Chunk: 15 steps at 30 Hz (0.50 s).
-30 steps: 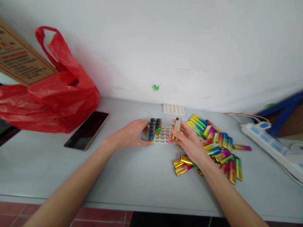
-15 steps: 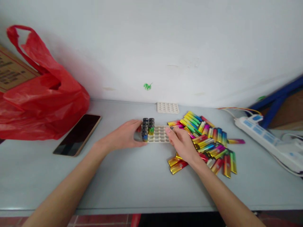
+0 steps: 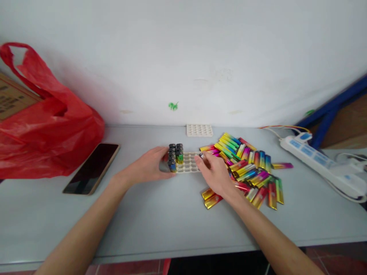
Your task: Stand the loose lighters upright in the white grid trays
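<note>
A white tray with rows of holes lies on the table between my two hands. Several lighters with black tops stand upright in its two leftmost columns. My left hand is curled round the tray's left end, thumb at the near corner and fingers behind the standing lighters. Over the tray's right part, my right hand is closed on a lighter; only its dark top shows above the fingers. A loose pile of shiny, multicoloured lighters lies just right of this hand, partly covered by it.
Against the wall rests a second white tray. A phone and a red plastic bag are at the left, with a cardboard box behind the bag. At the right lies a white power strip with cables.
The view has shifted a little, so most things appear slightly further left. My right hand, with the lighter, has moved slightly left over the tray. My left hand keeps its place.
</note>
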{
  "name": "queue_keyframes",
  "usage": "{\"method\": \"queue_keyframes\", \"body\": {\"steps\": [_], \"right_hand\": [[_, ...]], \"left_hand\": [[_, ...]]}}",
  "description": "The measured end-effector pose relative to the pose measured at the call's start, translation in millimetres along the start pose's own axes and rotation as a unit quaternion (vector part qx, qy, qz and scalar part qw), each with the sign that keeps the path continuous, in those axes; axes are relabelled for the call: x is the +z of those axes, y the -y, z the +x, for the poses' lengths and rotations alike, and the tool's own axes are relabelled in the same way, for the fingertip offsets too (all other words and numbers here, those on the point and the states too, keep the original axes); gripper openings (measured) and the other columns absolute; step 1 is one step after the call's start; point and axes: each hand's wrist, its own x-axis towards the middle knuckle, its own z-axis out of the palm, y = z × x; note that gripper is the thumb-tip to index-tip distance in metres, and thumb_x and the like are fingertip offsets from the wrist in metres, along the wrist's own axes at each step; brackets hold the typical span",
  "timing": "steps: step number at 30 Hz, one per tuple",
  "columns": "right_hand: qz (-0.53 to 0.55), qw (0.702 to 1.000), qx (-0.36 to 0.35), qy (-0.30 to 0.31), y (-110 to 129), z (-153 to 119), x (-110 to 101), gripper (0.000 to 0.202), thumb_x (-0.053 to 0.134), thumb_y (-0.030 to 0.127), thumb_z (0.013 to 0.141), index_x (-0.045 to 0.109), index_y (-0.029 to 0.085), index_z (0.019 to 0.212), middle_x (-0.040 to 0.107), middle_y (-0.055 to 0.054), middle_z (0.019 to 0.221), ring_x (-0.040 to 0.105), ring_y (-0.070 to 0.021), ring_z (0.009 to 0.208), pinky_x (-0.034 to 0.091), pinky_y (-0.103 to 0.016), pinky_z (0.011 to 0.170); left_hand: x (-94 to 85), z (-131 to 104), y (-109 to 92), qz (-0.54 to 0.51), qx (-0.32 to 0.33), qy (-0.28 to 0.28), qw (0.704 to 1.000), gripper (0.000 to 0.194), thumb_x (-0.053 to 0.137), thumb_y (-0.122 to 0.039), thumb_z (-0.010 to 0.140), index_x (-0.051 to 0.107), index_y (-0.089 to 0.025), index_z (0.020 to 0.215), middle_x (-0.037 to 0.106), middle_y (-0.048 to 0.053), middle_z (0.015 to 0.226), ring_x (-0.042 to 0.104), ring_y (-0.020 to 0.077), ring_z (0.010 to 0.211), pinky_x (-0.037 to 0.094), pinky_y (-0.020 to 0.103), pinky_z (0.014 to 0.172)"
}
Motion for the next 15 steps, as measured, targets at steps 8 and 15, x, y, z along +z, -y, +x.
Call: {"method": "queue_keyframes", "body": {"steps": [8, 15], "right_hand": [[-0.013, 1.000, -0.011, 0.003, 1.9, -1.0, 0.9, 0.042, 0.056, 0.049, 0.106, 0.046, 0.027, 0.071, 0.052, 0.004, 0.057, 0.047, -0.0159, 0.057, 0.031, -0.031, 0.061], [-0.018, 1.000, -0.011, 0.014, -3.2, 0.3, 3.5, 0.031, 0.052, 0.042, 0.107, 0.047, 0.027, 0.080, 0.057, 0.004, 0.063, 0.052, -0.0178, 0.060, 0.032, -0.031, 0.062]], "left_hand": [[-0.5, -0.5, -0.9, -0.003, -0.008, 0.002, 1.000, 0.046, 0.086, -0.056, 0.076, 0.066, -0.023, 0.101, 0.074, 0.007, 0.102, 0.071, 0.0304, 0.093, 0.057, 0.041, 0.087], [-0.9, -1.5, -2.5, -0.011, -0.004, 0.000, 1.000, 0.047, 0.087, -0.054, 0.076, 0.066, -0.023, 0.105, 0.075, 0.008, 0.105, 0.071, 0.0304, 0.096, 0.056, 0.040, 0.091]]}}
